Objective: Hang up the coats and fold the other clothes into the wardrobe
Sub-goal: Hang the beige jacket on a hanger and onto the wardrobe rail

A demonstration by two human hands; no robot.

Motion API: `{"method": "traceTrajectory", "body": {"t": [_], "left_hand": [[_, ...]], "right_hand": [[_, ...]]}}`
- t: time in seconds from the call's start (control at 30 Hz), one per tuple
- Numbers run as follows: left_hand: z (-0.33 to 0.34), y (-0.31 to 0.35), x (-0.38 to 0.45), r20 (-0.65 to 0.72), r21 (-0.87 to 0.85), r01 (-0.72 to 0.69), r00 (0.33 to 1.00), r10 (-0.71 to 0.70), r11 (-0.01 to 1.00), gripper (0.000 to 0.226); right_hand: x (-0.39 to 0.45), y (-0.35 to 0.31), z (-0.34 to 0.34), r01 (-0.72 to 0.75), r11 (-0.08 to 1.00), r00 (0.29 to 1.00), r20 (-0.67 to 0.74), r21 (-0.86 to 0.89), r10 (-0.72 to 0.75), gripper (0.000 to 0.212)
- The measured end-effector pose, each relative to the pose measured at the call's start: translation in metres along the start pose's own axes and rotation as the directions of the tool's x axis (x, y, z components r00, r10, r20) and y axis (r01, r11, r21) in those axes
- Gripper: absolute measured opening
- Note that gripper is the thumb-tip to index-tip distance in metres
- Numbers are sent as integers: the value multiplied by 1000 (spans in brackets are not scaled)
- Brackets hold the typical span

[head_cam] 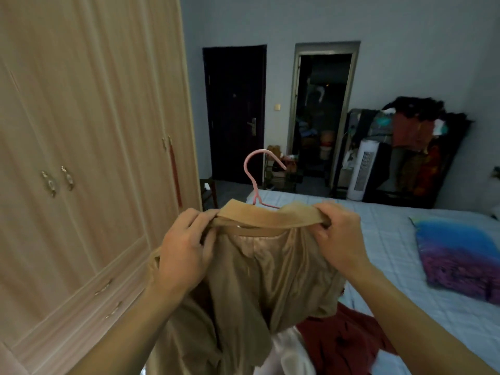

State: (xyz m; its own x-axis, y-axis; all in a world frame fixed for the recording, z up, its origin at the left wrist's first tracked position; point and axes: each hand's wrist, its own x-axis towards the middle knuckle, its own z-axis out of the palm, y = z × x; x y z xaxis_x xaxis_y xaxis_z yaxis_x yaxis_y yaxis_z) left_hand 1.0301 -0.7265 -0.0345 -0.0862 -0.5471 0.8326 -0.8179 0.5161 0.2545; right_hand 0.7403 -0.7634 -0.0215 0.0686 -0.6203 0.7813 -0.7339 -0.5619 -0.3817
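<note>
bedroom: one wardrobe (pixel 89 147), one tan coat (pixel 259 280) on one pink hanger (pixel 253 171), gripped by left hand (pixel 184 253), right hand (pixel 338 239).

Two bare forearms reach up from the bottom edge, ending in the left hand (pixel 184 255) and the right hand (pixel 339 236). No sleeve covers either arm as far as the frame shows — wrists and fingers look unadorned, though the blur leaves that uncertain.

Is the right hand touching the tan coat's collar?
Touching. The head view shows the right hand pinching the right end of the tan coat collar, fingers curled over its edge.
</note>
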Motion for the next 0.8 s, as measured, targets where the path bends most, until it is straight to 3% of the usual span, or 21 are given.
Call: {"method": "traceTrajectory", "body": {"t": [0.23, 0.43, 0.63, 0.8], "left_hand": [[-56, 0, 16, -100, -10, -4, 995, 3, 1000, 27], [-90, 7, 45, -183, 106, -2, 983, 21, 994, 28], [-138, 28, 115, -334, 165, -105, 929, 156, 981, 18], [-159, 36, 139, -327, 237, -123, 924, 198, 964, 18]], "right_hand": [[43, -69, -31, 86, 996, 995, -50, 17, -85, 16], [71, -91, -40, 181, 981, 978, -114, 67, -173, 12], [131, -123, -76, 337, 938, 903, -311, 80, -297, 5], [155, -127, -83, 364, 921, 897, -317, 138, -307, 6]]}}
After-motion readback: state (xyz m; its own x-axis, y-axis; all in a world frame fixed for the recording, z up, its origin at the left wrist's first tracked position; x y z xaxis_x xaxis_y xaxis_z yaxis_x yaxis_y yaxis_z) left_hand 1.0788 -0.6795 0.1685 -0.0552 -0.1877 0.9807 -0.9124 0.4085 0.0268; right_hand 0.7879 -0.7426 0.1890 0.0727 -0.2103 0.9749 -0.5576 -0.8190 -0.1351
